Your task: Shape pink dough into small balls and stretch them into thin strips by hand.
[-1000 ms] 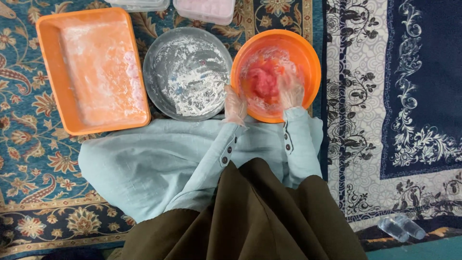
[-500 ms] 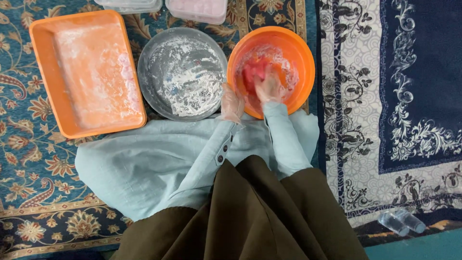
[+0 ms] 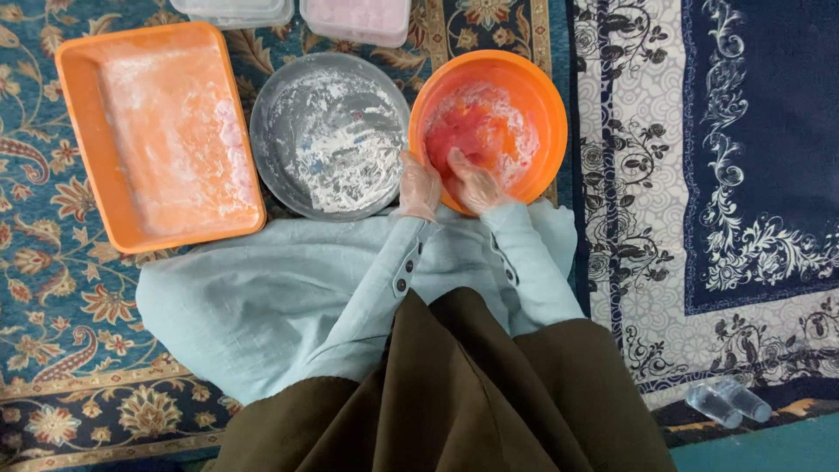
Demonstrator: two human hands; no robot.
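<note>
An orange round bowl (image 3: 542, 96) sits on the carpet and holds a pink-red dough-like mass (image 3: 476, 131). My left hand (image 3: 419, 185), in a thin clear glove, grips the bowl's near-left rim. My right hand (image 3: 472, 182), also gloved, reaches into the bowl at its near side and presses against the pink mass. Both sleeves are pale blue.
A grey round pan (image 3: 328, 131) dusted with white flour lies left of the bowl. An orange rectangular tray (image 3: 79, 131) with flour stands further left. Two lidded plastic boxes (image 3: 354, 17) sit at the top edge. A clear plastic bottle (image 3: 725, 404) lies at the lower right.
My right hand has drawn back from the bowl's middle to its near side. The pink mass has spread and shifted inside the bowl. My left hand stays on the rim.
</note>
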